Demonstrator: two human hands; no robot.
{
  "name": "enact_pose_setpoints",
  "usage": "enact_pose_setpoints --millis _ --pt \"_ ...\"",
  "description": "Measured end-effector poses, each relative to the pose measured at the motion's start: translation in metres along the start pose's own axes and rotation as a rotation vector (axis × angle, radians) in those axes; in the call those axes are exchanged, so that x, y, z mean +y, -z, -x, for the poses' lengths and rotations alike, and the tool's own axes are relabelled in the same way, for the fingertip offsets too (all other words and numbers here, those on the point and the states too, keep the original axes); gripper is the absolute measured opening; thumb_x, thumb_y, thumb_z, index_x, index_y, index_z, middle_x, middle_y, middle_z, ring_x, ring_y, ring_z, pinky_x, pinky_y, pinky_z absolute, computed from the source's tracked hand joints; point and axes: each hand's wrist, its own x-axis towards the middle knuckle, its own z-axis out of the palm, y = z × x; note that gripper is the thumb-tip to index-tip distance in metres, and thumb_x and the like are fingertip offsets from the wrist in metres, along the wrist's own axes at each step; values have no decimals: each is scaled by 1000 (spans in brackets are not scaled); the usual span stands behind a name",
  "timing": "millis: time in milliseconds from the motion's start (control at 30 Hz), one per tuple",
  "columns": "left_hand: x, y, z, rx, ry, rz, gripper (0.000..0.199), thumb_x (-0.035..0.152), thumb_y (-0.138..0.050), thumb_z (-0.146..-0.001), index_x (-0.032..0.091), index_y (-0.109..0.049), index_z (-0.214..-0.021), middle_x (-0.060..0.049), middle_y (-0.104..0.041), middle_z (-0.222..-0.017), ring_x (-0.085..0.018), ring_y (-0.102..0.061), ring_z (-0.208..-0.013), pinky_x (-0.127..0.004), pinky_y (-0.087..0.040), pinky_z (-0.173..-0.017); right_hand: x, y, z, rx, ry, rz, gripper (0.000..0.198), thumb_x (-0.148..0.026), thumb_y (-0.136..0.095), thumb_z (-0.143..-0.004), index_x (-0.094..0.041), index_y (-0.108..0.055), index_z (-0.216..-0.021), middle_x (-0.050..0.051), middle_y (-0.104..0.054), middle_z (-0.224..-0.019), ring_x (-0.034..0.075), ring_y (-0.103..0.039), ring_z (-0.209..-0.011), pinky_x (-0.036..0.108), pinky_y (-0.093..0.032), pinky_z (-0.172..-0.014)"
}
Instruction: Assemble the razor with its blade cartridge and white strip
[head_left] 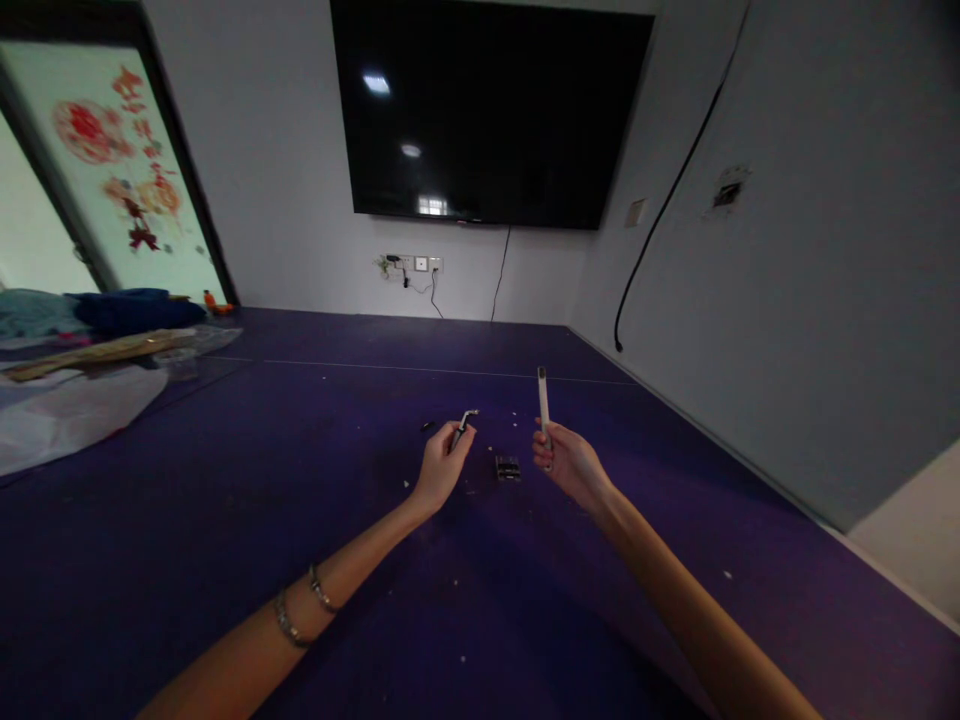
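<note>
At far left we see a crumpled white sheet [82,415] on the purple surface [300,520], then a small dark piece [427,426] near our left hand [441,468], which pinches a slim tool [458,434] with a bent metal tip. Between our hands lies a small dark block [508,468], touching neither; our right hand [571,462] grips a white stick [544,400] nearly upright by its lower part.
</note>
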Motion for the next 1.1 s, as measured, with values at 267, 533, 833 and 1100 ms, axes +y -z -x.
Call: enact_pose_setpoints --millis 267,533,833,1100 --pt "-3 -2 5 -21 6 50 35 49 -41 -84 17 -54 -83 5 -37 -57 -8 -35 -47 -19 -28 -43 8 -41 25 -93 -329 -177 25 -38 -42 -88 -18 -49 -77 -7 -36 -50 6 -38 -44 18 -34 -47" --pt "2 -5 7 -115 7 99 33 50 -40 -84 18 -46 -81 6 -36 -60 -6 -32 -46 -18 -27 -41 29 -58 60 -197 -437 -290 25 -38 -49 -86 -17 -45 -73 -11 -26 -46 1 -14 -33 12 -7 -31" --pt "7 -5 8 -123 21 138 31 48 -42 -84 18 -46 -79 6 -33 -59 -6 -28 -47 -17 -22 -41 47 -61 101 -159 -452 -278 31 -45 -63 -74 -19 -47 -74 -12 -23 -42 1 -9 -34 13 -5 -31" --pt "8 -6 12 -123 7 74 31 48 -42 -84 18 -50 -80 5 -36 -59 -7 -31 -48 -18 -23 -42 49 -65 95 -129 -420 -295 31 -45 -62 -75 -19 -47 -73 -13 -21 -42 1 -8 -34 13 -4 -32"
